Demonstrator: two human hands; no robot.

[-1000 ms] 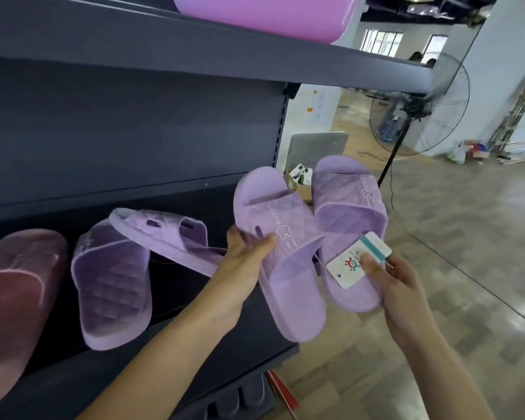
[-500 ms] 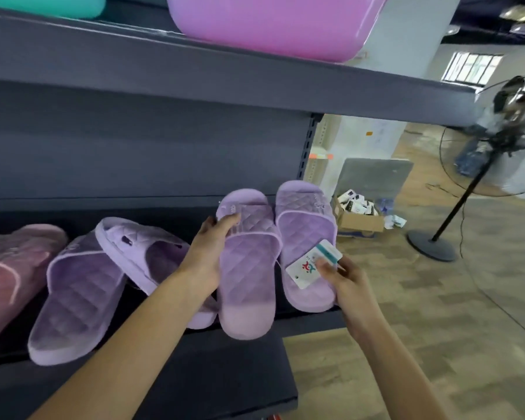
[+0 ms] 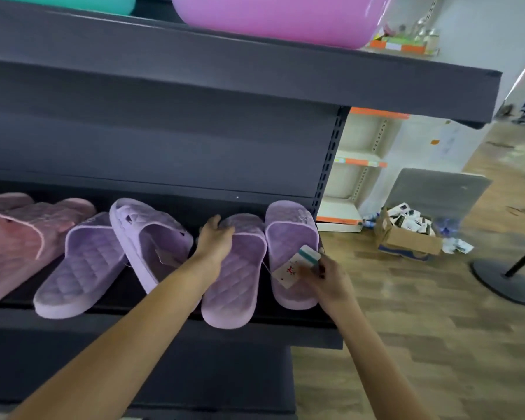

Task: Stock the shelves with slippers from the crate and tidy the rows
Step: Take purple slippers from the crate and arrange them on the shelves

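Observation:
A pair of lilac quilted slippers lies at the right end of the dark shelf. My left hand grips the strap of the left slipper of the pair. My right hand pinches the white paper tag that lies over the right slipper. To the left, another lilac pair rests unevenly: one slipper flat, the other slipper tipped on its side over it. Pink slippers fill the far left. No crate is in view.
An upper shelf overhangs the row, carrying a pink tub and a teal one. On the wooden floor to the right stand a cardboard box of packets, a grey board and a fan base.
Both hands carried the lilac pair from mid-air down onto the shelf's right end. The view swung left and closer to the shelf.

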